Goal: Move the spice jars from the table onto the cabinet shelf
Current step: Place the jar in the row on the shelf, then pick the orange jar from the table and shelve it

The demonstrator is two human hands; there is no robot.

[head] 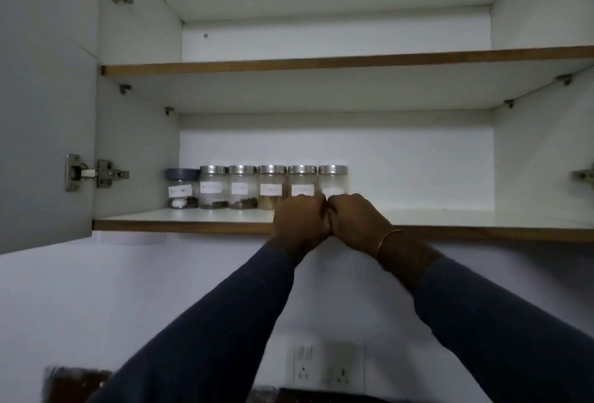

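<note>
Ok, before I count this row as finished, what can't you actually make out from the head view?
- Jar labels: too blurred and small to read.
- Lower parts of the two rightmost jars: hidden behind the left hand and right hand.
- Whether either hand holds anything: fingers curl away from the camera.
- The table: cut off by the bottom edge, so any remaining jars are unseen.

Both arms in dark sleeves reach up toward twelve o'clock, the left hand (300, 221) and right hand (355, 219) curled into loose fists, knuckles touching side by side, a thin bangle (387, 242) on the right wrist.
</note>
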